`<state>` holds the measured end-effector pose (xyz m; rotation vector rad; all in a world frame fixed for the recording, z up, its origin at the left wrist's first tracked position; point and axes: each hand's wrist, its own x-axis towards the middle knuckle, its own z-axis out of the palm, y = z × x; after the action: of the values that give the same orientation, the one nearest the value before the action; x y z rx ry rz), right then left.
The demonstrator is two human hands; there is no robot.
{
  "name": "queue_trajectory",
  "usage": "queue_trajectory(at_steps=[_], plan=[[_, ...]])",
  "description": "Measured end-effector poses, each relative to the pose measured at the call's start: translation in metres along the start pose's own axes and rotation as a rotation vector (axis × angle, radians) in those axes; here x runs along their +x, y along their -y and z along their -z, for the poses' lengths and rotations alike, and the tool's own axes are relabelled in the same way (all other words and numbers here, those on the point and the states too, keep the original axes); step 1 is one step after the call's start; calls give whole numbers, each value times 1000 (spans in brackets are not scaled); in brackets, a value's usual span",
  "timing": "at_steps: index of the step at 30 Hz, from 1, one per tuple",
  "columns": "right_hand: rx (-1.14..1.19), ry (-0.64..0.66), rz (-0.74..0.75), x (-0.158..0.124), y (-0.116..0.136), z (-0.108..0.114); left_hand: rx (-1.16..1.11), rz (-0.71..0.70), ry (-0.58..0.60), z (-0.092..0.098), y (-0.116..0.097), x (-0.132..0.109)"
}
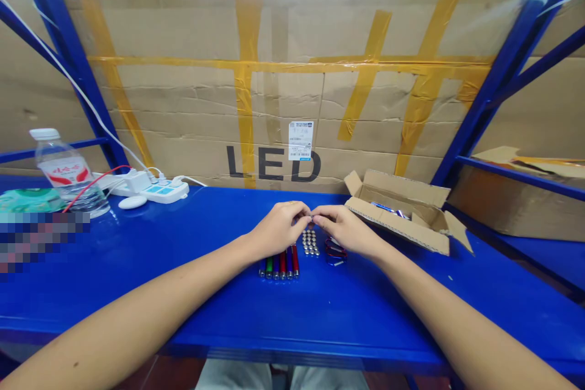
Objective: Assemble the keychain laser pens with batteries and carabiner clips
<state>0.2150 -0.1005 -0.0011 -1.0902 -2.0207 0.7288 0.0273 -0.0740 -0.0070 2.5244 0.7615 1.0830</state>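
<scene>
My left hand [284,226] and my right hand [343,226] meet fingertip to fingertip above the blue table. Both are closed in a pinch on a tiny silvery piece [311,218] that looks like a button cell. Just below the fingertips, silver button cells [311,244] stand in short, even rows. Slim metal penlights [280,265] in red, green, blue and purple lie side by side, partly hidden under my left hand. Beside my right wrist sit several carabiners [336,251], red and blue, partly covered by that hand.
An open cardboard box [402,210] with shiny blue pieces inside stands at the right. At the left are a water bottle [68,170], a white power strip [164,190] with cords, and a white oval object [132,202]. A large taped carton [283,97] walls off the back.
</scene>
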Motion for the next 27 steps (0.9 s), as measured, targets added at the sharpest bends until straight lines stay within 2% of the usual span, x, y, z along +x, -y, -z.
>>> queue_trajectory(at_steps=[4, 8, 11, 15, 18, 22, 24, 27], plan=[[-165, -162, 62, 0, -7, -12, -102, 120, -65, -1, -2, 1], [-347, -324, 274, -1, -14, -14, -218, 197, -76, 1, -9, 3], [-456, -331, 422, -3, -15, -11, -372, 268, -71, 1, -11, 3], [-610, -307, 500, -5, -13, -8, -527, 309, -56, 1, -12, 4], [-668, -283, 504, -8, -10, -8, -544, 282, -38, 2, -13, 3], [-555, -240, 479, -10, -4, -7, -458, 216, 1, 5, -12, 0], [-444, -198, 402, -10, 1, -6, -361, 167, 6, 6, -12, 0], [-209, -83, 203, -9, 5, -1, -195, 63, 21, 8, -11, -1]])
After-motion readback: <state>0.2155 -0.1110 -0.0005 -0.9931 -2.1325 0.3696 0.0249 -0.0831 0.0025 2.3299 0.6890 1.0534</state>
